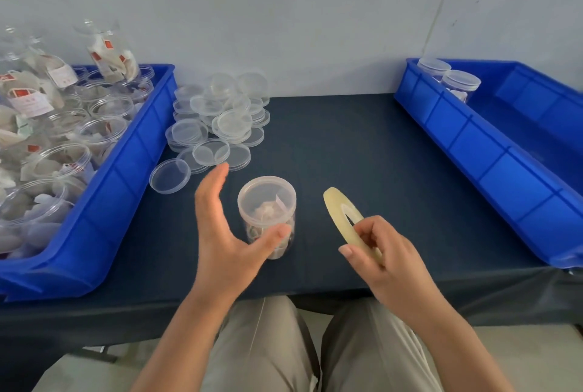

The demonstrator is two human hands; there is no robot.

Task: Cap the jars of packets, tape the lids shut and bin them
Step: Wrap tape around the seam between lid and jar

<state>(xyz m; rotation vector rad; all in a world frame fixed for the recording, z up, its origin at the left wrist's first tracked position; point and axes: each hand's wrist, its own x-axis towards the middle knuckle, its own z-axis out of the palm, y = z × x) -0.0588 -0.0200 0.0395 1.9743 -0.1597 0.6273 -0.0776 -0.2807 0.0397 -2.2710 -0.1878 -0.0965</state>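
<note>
A clear plastic jar holding packets stands upright on the dark table, with a clear lid on top. My left hand is spread open just left of the jar, fingers straight and thumb lying against the jar's lower side. My right hand pinches a thin pale-yellow roll of tape, held tilted on edge to the right of the jar.
A pile of several clear lids lies at the back left of the table. The left blue bin holds several uncapped jars of packets. The right blue bin holds two capped jars at its far end.
</note>
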